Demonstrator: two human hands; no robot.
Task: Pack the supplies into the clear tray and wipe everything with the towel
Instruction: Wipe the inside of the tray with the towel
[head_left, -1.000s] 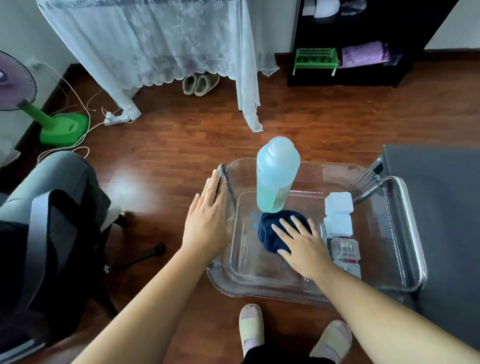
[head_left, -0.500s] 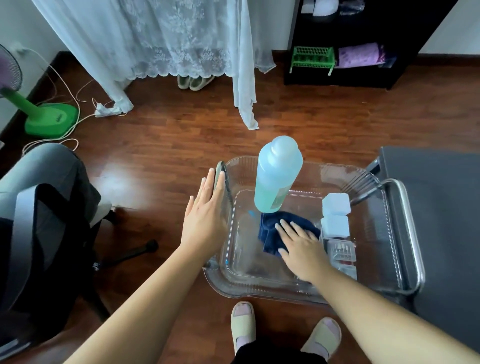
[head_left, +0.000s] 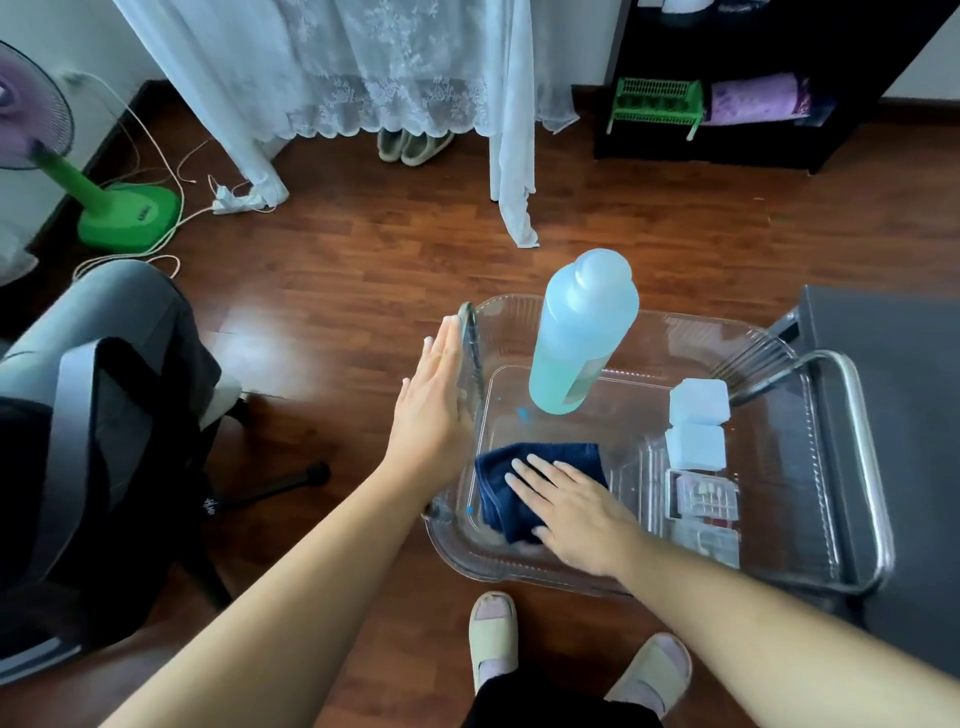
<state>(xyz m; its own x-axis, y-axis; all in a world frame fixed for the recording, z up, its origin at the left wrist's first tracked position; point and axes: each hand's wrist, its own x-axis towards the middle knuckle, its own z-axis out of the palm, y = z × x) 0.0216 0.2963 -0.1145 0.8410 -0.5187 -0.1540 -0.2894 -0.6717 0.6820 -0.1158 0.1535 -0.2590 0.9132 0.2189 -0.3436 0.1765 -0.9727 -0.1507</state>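
A clear plastic tray (head_left: 649, 322) rests on a metal-framed stand. Inside it stands a tall pale-green bottle (head_left: 582, 332) near the back. Two white square packs (head_left: 696, 426) and two clear small boxes (head_left: 704, 501) lie along its right side. A dark blue towel (head_left: 498, 478) lies on the tray floor at the front left. My right hand (head_left: 576, 512) presses flat on the towel, fingers spread. My left hand (head_left: 434, 410) lies flat against the outside of the tray's left wall, fingers straight.
A grey office chair (head_left: 104, 374) with a black bag stands at the left. A dark cabinet (head_left: 893, 415) is at the right. On the wood floor are a green fan base (head_left: 130, 213), cables and a hanging lace curtain (head_left: 363, 67). My slippered feet (head_left: 493, 639) are below the tray.
My right hand has slid the towel from beneath the bottle toward the tray's front left corner. My left hand has stayed against the left wall.
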